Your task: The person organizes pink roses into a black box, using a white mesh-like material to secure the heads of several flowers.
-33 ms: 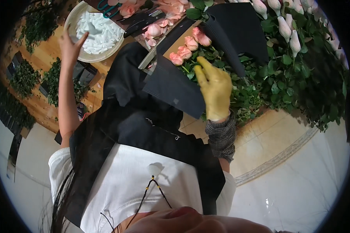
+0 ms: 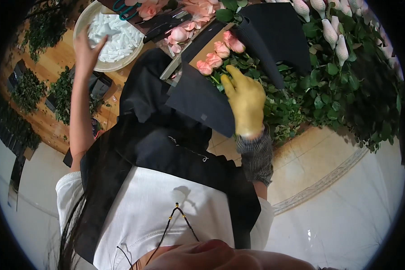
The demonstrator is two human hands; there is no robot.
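My bare left hand reaches over the near-left rim of a round pale basin. Its thumb and fingers are spread, and the fingertips are blurred. Inside the basin lies a heap of small white tubes. My right hand, in a yellow glove, rests over the leafy stems of several pink roses, just below their blooms. Its thumb and forefinger are apart; the other fingertips are hidden. The roses lie in a row on brown board with dark wrapping sheet beneath and beside them.
Teal-handled scissors, a black tool and loose pink petals lie at the back. On the right stands a mass of leafy roses with white-netted heads. Another dark sheet covers some stems. Leafy bundles lie on the left floor.
My left hand has moved slightly right and farther over the basin. My gloved right hand has shifted a little left along the rose stems.
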